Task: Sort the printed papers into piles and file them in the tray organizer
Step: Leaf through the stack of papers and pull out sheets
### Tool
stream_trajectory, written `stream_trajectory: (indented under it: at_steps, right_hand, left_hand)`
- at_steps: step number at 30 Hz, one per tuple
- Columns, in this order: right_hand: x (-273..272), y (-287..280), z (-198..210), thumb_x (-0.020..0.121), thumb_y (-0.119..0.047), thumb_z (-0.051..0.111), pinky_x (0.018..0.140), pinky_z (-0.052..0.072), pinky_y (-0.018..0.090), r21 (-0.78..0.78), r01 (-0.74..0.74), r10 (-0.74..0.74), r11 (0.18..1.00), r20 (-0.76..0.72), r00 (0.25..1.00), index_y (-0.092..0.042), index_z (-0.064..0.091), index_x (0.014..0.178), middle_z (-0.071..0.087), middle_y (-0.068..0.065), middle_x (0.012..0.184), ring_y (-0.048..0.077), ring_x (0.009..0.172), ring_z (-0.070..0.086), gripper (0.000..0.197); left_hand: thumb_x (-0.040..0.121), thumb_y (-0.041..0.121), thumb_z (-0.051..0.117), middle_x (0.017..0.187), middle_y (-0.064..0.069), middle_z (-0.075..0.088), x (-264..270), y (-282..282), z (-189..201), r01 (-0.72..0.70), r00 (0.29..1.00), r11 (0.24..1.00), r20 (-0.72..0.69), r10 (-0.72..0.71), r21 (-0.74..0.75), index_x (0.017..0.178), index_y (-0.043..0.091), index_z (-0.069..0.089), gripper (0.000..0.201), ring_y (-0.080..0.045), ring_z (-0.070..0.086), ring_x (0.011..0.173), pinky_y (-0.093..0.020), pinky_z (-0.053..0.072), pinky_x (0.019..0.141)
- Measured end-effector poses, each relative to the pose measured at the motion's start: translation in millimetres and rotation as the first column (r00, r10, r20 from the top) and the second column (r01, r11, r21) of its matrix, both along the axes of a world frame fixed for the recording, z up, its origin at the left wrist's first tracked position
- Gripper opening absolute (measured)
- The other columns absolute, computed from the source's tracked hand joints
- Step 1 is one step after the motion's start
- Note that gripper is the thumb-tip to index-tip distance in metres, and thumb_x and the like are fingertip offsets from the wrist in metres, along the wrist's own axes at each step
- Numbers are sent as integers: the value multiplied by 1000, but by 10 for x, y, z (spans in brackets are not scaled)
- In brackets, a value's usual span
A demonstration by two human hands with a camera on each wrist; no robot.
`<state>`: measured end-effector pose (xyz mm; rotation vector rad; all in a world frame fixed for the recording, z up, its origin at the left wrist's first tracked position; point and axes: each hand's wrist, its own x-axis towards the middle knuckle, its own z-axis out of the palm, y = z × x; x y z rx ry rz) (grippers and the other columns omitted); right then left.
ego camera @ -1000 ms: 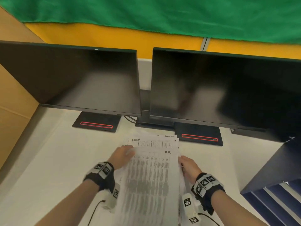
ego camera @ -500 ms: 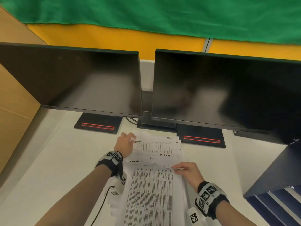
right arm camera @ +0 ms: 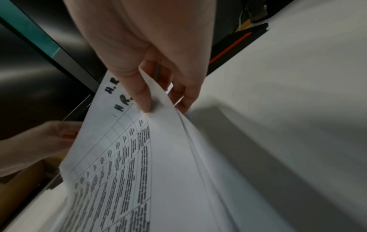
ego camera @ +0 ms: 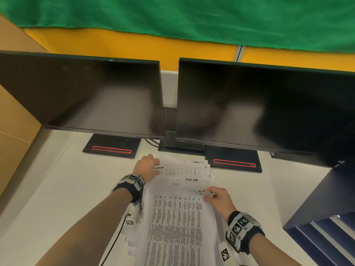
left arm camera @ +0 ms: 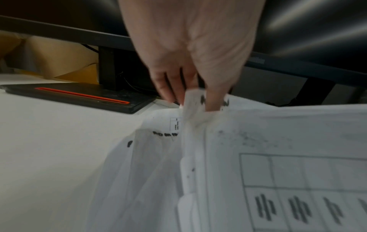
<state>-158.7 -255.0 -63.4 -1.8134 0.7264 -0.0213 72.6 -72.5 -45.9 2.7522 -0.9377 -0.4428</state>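
A loose stack of printed papers (ego camera: 178, 223) with tables lies on the white desk (ego camera: 57, 189) in front of me. My right hand (ego camera: 213, 196) pinches the top right corner of a few upper sheets (right arm camera: 158, 157) marked "H.R", thumb on top and fingers underneath. My left hand (ego camera: 148, 166) grips the top left corner of the sheets further back (left arm camera: 278, 141), fingers curled under and thumb on top. The dark blue tray organizer (ego camera: 326, 227) stands at the right edge of the desk.
Two dark monitors (ego camera: 82, 96) (ego camera: 265, 108) stand close behind the papers, their black bases (ego camera: 113, 148) (ego camera: 234, 162) with red stripes on the desk. A brown cardboard panel (ego camera: 13, 131) borders the left side. A black cable (ego camera: 115, 239) trails from my left wrist.
My left hand moved forward to the stack's far left corner. My right hand drew the top sheets toward me, uncovering headings of the sheets beneath.
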Motion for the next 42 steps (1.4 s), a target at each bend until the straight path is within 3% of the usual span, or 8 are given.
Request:
stream_trajectory:
  at_steps: [3, 9, 16, 19, 22, 30, 35, 42]
  right_hand:
    - [16, 8, -2, 82, -4, 66, 77, 40, 17, -47, 45, -45, 998, -9, 999, -22, 62, 88, 54, 2, 100, 14, 85, 50, 19]
    - [73, -59, -70, 83, 0, 63, 105, 35, 27, -44, 105, -104, 994, 5, 995, -2, 68, 106, 37, -5, 130, 11, 115, 41, 24]
    - [46, -44, -70, 82, -3, 61, 88, 51, 35, 23, 126, -125, 992, -12, 992, -13, 71, 91, 69, 6, 100, 26, 98, 64, 17]
    - [-3, -25, -39, 83, -2, 60, 79, 53, 29, 42, 113, -113, 993, 5, 994, -19, 72, 85, 72, 1, 93, 21, 89, 67, 21]
    - [-24, -27, 22, 83, -2, 61, 77, 51, 25, 15, 86, -86, 996, 8, 996, -20, 73, 85, 71, 1, 93, 19, 88, 65, 21]
    - [-40, -89, -37, 81, -8, 66, 84, 46, 26, -73, 33, -36, 997, -37, 999, -37, 71, 75, 71, -7, 93, 13, 91, 62, 30]
    - [-22, -88, -8, 83, -2, 63, 67, 39, 9, -57, 33, -32, 998, 16, 999, -27, 67, 74, 69, -1, 89, 8, 82, 58, 27]
    - [61, -65, -65, 82, 2, 61, 84, 46, 28, -1, 20, -20, 1000, 51, 999, -6, 69, 74, 60, 2, 91, 20, 91, 58, 14]
  left_hand:
    - [92, 28, 52, 95, -3, 61, -82, -2, 73, -9, 999, 995, -40, 5, -104, 96, 13, 67, 21, -18, 55, 86, -25, 37, 70]
    - [93, 14, 54, 95, 5, 65, -149, 201, 63, 84, 919, 949, -345, -191, -303, 85, 27, 66, 20, -13, 57, 95, -25, 41, 92]
    - [96, 17, 48, 117, -2, 58, -118, 91, 146, 145, 870, 974, -446, -209, -174, 111, 15, 63, 21, -21, 54, 110, -24, 37, 89]
    - [94, 2, 40, 139, -3, 40, -119, -35, 148, 0, 961, 978, -271, -58, -208, 129, 16, 51, 40, -25, 51, 117, -23, 43, 88]
    - [90, 1, 44, 143, -3, 37, -103, -123, 96, 119, 986, 992, -109, -124, -51, 138, 20, 40, 52, -23, 43, 122, -31, 44, 98]
    - [94, 30, 50, 113, 0, 54, -104, -98, 80, 263, 902, 959, 324, -284, 108, 105, 22, 57, 16, -18, 48, 102, -31, 37, 91]
    - [97, 24, 41, 101, -3, 65, -80, 26, 107, 215, 946, 976, 239, -217, 34, 104, 17, 57, 19, -22, 57, 93, -31, 40, 81]
    - [93, 23, 55, 109, 2, 69, 10, 245, 241, 62, 987, 964, -126, -97, -257, 104, 19, 73, 22, -16, 61, 100, -28, 47, 89]
